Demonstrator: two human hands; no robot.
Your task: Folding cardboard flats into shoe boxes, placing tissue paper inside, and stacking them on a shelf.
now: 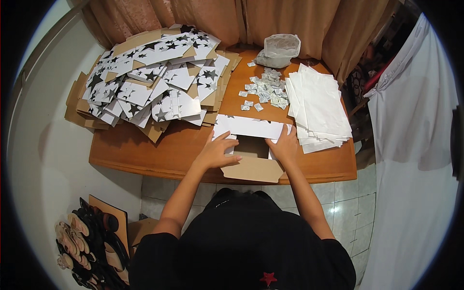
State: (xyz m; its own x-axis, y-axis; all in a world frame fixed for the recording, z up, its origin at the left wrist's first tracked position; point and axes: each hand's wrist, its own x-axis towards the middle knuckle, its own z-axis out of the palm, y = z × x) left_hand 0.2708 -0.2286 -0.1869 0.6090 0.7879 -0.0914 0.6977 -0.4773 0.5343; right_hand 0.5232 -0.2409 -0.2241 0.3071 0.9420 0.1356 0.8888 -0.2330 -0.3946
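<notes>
A partly folded cardboard box (253, 126), white with black stars outside and plain brown inside, rests near the table's front edge. Its brown flap (253, 170) hangs open toward me over the edge. My left hand (218, 151) grips the box's left side, thumb and forefinger reaching inward over the opening. On the right side, my right hand (284, 146) holds the wall, fingertips at the far right corner. Just beyond the box lie many small white sachets (270, 89) in a loose heap. A shadowed interior shows between my hands.
Flat star-printed cardboard pieces (154, 82) form a tall pile at the left of the wooden table (145, 152). White paper sheets (319, 104) are stacked at the right. Behind the sachets stands a clear plastic bag (280, 50). Brown curtains hang behind; shoes (79, 237) sit lower left.
</notes>
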